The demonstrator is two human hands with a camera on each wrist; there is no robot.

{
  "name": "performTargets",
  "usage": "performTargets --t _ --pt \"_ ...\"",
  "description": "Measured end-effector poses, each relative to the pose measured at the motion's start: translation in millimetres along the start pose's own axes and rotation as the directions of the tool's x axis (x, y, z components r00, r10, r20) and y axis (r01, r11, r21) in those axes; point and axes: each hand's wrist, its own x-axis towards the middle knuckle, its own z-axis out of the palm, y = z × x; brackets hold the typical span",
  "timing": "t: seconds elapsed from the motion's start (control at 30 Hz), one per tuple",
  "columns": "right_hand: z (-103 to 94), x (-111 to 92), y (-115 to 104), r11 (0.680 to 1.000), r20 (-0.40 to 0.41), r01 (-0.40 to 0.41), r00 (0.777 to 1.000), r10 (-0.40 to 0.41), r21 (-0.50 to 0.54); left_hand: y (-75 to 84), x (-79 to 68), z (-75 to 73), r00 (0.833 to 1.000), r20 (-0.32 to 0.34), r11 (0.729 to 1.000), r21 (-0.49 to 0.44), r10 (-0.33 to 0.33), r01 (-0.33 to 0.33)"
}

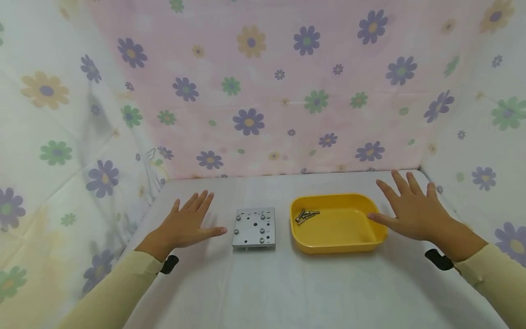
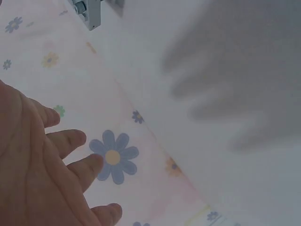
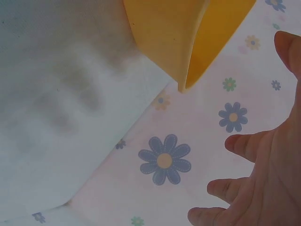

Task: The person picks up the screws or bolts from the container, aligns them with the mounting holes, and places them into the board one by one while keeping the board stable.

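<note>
My left hand (image 1: 183,227) hovers over the table, fingers straight and thumb stretched toward a square metal plate (image 1: 248,232). Several socket-head screws stand in that plate, among various holes. To the right sits a yellow tray (image 1: 337,248) with a few loose screws (image 1: 305,215) in its left end. My right hand (image 1: 415,211) is spread above the tray's right side, its thumb overlapping the rim in the head view; whether it touches cannot be told. Neither hand holds anything. In the left wrist view, a corner of the metal plate (image 2: 94,16) shows beyond the left hand (image 2: 37,165).
A white cloth covers the table (image 1: 263,292). Flowered fabric hangs as a back wall (image 1: 271,64) and on both sides, close to each arm. Dark bands (image 1: 168,264) circle both wrists. The hands cast shadows on the tabletop.
</note>
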Motion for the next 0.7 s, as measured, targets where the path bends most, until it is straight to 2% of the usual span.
performTargets --t 0.23,0.4,0.7 --pt "1.4 5 -2 0.999 -0.029 0.035 0.999 -0.035 0.0 9.5 5.9 9.2 0.997 -0.029 0.994 -0.082 0.065 -0.068" --pt "-0.1 6 -8 0.999 -0.014 0.031 0.999 -0.031 0.031 15.1 8.7 14.7 0.993 -0.066 0.982 -0.151 0.101 -0.11" --pt "-1.6 9 -12 0.995 -0.037 0.096 0.995 -0.096 -0.009 22.7 14.7 39.6 0.995 -0.044 0.959 -0.265 0.092 -0.101"
